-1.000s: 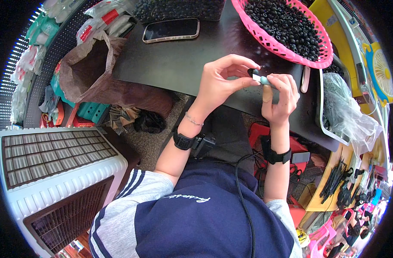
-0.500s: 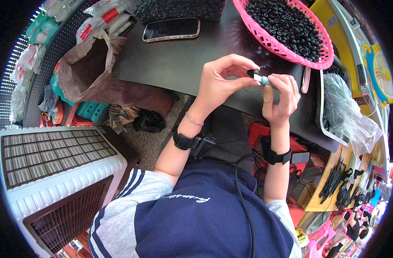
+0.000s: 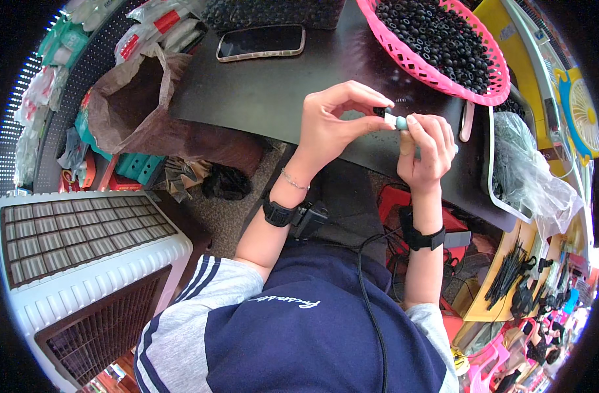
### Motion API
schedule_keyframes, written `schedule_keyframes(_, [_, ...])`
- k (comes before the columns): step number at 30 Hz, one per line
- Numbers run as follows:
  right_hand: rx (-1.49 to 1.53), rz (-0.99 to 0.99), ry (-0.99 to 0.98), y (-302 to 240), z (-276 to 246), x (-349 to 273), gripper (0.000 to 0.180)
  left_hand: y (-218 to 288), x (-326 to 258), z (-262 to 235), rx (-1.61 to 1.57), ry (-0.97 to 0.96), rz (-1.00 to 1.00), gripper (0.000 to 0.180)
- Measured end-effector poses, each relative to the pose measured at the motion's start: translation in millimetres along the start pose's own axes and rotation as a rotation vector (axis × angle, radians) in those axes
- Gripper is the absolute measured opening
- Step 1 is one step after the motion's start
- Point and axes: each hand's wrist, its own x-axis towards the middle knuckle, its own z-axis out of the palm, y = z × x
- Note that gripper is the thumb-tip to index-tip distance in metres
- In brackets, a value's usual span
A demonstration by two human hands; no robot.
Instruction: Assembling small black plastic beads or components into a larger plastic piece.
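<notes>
Over the front edge of the dark table (image 3: 266, 92), my left hand (image 3: 335, 124) pinches a small black ring (image 3: 380, 111) between thumb and fingers. My right hand (image 3: 427, 150) grips a small pale blue-white peg (image 3: 399, 122) whose tip meets the ring. The two hands touch at that point. Just beyond them stands a pink mesh basket (image 3: 417, 62) heaped with several black rings (image 3: 443, 33) of the same kind.
A phone (image 3: 260, 40) lies face up at the table's back. A brown bag (image 3: 132, 98) gapes at the left edge. A clear plastic bag in a white tray (image 3: 525, 173) sits at right. A white slatted fan unit (image 3: 83, 262) stands at lower left.
Both hands stay together in the same spot; the fingers shift only slightly around the ring and peg.
</notes>
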Motion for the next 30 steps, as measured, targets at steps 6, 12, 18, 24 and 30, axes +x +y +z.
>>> schedule_keyframes(6, [-0.008,-0.023,-0.003,0.8,1.4,1.2,0.031,0.0,-2.8,-1.3,0.044,0.012,0.019,0.024])
schedule_keyframes(12, [-0.006,-0.027,0.003,0.6,1.5,2.0,0.03,-0.5,-2.6,-1.8,0.067,0.017,0.024,0.022])
schedule_keyframes(18, [0.01,-0.007,0.018,3.2,2.7,0.5,0.028,1.1,-0.8,1.1,0.059,0.035,0.0,0.022])
schedule_keyframes(24, [0.063,0.136,0.152,4.4,5.1,-5.4,0.018,7.7,0.3,7.3,0.03,0.042,-0.043,0.027])
schedule_keyframes(30, [0.071,0.175,0.19,4.9,5.7,-6.0,0.016,10.8,0.5,6.1,0.012,0.037,-0.075,0.023])
